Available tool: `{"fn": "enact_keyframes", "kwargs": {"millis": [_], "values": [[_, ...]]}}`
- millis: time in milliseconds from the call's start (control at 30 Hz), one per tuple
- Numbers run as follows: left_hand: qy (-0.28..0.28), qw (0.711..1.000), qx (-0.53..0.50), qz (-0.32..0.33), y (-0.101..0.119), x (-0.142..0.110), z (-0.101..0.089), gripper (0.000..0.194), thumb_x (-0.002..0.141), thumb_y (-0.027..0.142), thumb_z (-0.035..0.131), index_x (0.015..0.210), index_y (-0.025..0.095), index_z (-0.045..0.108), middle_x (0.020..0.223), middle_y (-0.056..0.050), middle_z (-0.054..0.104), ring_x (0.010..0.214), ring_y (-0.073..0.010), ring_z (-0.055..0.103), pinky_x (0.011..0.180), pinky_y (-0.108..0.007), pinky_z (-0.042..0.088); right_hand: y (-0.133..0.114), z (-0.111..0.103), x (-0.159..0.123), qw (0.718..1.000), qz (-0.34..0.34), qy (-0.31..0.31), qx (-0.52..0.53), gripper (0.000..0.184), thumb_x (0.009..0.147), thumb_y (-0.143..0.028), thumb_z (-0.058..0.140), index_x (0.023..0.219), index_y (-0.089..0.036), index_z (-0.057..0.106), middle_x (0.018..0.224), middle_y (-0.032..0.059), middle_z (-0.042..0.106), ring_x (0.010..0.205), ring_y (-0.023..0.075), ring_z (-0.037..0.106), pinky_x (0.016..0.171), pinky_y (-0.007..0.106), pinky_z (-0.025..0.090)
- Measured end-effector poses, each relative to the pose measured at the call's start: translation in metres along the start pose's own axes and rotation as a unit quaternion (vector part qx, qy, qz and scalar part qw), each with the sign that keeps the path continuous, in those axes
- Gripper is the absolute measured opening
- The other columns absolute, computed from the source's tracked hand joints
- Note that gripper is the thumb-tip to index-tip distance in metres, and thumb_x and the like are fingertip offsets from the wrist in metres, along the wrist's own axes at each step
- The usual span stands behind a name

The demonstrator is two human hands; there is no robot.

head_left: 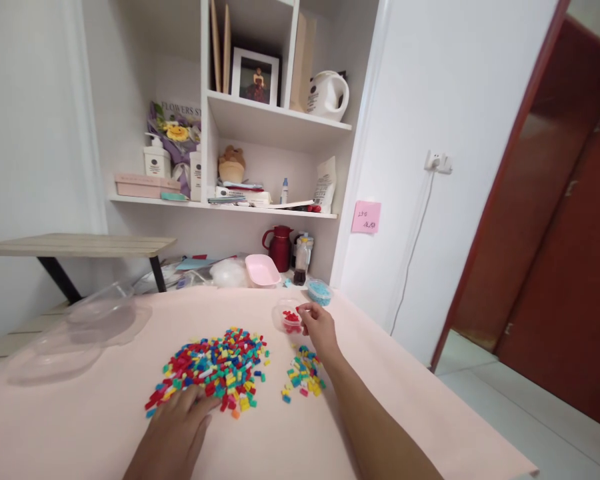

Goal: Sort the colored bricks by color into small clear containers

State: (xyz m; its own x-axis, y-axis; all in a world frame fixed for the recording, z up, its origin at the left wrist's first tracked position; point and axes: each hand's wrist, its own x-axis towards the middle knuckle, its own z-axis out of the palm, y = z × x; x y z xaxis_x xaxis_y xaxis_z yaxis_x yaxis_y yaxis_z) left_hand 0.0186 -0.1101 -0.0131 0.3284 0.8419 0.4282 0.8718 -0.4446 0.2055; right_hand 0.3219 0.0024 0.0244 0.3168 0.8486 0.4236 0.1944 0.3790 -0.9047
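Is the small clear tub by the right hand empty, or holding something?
Holding something: red pieces show inside the small clear tub. How many, I cannot tell.

Right hand (321,328) part-hides tub (279,319); door (565,280) cropped.

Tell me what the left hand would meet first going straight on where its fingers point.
Probably the large brick pile, right ahead of the left hand; whether they touch is unclear.

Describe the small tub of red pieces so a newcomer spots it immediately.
On the pink-covered table, find the smaller pile of mixed-colour bricks. Just beyond it, beside the right hand, stands a small clear tub. Its red pieces set it apart from the blue-filled tub farther back.
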Motion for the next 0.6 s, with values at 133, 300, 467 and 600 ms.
{"fn": "enact_keyframes", "kwargs": {"millis": [133,300,467,600], "values": [[0.005,1.0,-0.008,0.006,-0.002,-0.001,0.002,0.031,0.086,0.026,0.05,0.103,0.037,0.073,0.1,-0.004,0.071,0.092,-0.0206,0.067,0.082,-0.036,0.054,0.006,-0.004,0.008,1.0,-0.006,0.03,-0.001,0.034,0.076,-0.043,0.06,0.097,-0.017,0.066,0.067,-0.0012,0.062,0.047,0.0126,0.054,0.052,0.026,0.046],[-0.01,1.0,0.007,-0.012,0.001,-0.001,0.001,0.032,0.086,0.027,0.05,0.107,0.037,0.072,0.106,-0.005,0.071,0.1,-0.023,0.066,0.088,-0.04,0.053,0.0,-0.006,0.003,0.999,-0.016,0.013,0.028,0.036,0.08,-0.046,0.055,0.095,-0.016,0.067,0.065,-0.0002,0.06,0.049,0.0127,0.053,0.05,0.025,0.044],[-0.018,1.0,0.004,-0.009,0.006,-0.001,-0.005,0.032,0.087,0.026,0.048,0.106,0.034,0.073,0.104,-0.005,0.071,0.099,-0.0213,0.066,0.086,-0.038,0.053,-0.011,0.005,-0.018,0.983,-0.038,-0.177,-0.024,0.023,0.081,-0.033,0.056,0.089,-0.017,0.07,0.066,-0.0007,0.063,0.058,0.0133,0.056,0.058,0.025,0.045],[-0.005,1.0,-0.011,-0.004,0.007,-0.001,-0.007,0.03,0.086,0.026,0.049,0.103,0.033,0.074,0.101,-0.004,0.071,0.095,-0.0208,0.066,0.083,-0.036,0.053,-0.013,0.013,-0.03,0.937,-0.098,-0.29,-0.17,0.017,0.079,-0.02,0.058,0.083,-0.02,0.075,0.082,0.0022,0.07,0.074,0.0157,0.061,0.07,0.026,0.045]]}}
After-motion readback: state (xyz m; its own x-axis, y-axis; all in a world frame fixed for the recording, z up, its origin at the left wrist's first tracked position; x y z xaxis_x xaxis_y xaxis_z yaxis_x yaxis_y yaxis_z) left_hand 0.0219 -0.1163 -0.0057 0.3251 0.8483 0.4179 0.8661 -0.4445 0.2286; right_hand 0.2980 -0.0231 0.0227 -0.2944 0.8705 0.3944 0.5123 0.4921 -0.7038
